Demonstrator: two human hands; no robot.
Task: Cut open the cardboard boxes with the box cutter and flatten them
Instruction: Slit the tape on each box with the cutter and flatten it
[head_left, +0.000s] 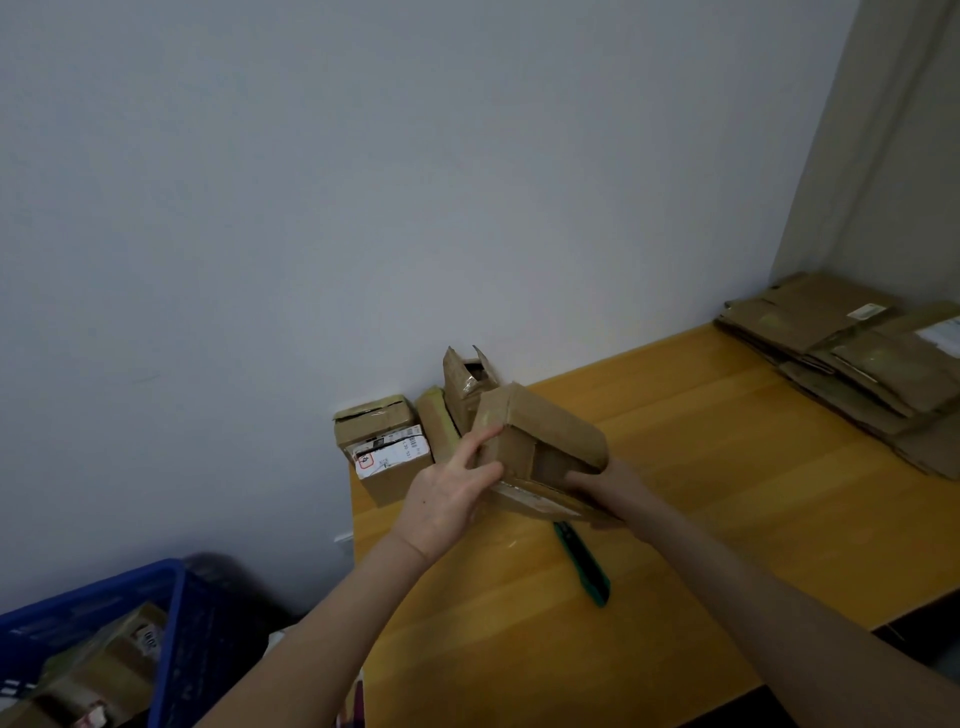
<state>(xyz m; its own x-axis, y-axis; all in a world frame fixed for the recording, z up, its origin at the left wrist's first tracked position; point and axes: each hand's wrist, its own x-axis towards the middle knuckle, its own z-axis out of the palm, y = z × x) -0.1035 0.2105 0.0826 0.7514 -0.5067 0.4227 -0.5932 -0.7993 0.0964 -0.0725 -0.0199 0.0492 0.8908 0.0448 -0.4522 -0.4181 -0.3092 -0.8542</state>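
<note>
A small brown cardboard box (540, 441) is held above the yellow wooden table (727, 467), tilted, with an open end facing me. My left hand (452, 493) grips its left end, fingers pressed on the side. My right hand (597, 483) holds the box from below and the right, mostly hidden by a lower flap. The green box cutter (584, 566) lies on the table just under the box, free of both hands. At the table's back left corner stand a labelled box (387, 454), an opened box (467, 384) and a narrow piece of cardboard (439, 423).
A pile of flattened cardboard (857, 358) lies at the table's far right by the wall. A blue plastic crate (104, 649) holding more boxes stands on the floor at the lower left. The table's front edge runs along the lower right.
</note>
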